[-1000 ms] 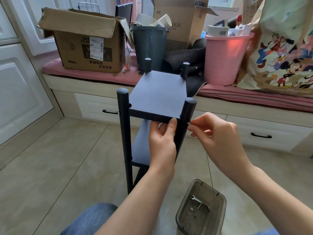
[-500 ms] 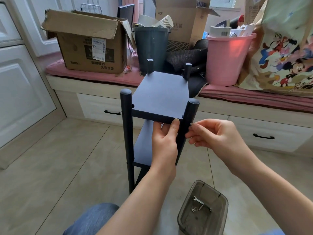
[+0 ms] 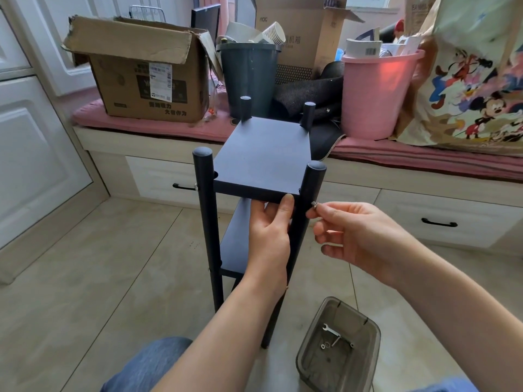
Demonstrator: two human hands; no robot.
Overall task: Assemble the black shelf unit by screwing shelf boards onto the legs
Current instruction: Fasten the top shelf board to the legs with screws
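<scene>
Only one view is given, taken from a camera worn on the person's head. It is pointed forward and down. The black shelf unit [image 3: 261, 176] is seen very close, at 12 o'clock, from a little above. The floor [image 3: 99, 264] is seen low down, and the window seat [image 3: 424, 159] farther off across the top.

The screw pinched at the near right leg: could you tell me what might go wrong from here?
1. The right hand pinches the small screw only at its fingertips beside the near right leg; it could slip and fall to the tiled floor.
2. The left hand holds the top shelf board up by its front edge; if it shifts, the holes may misalign.
</scene>
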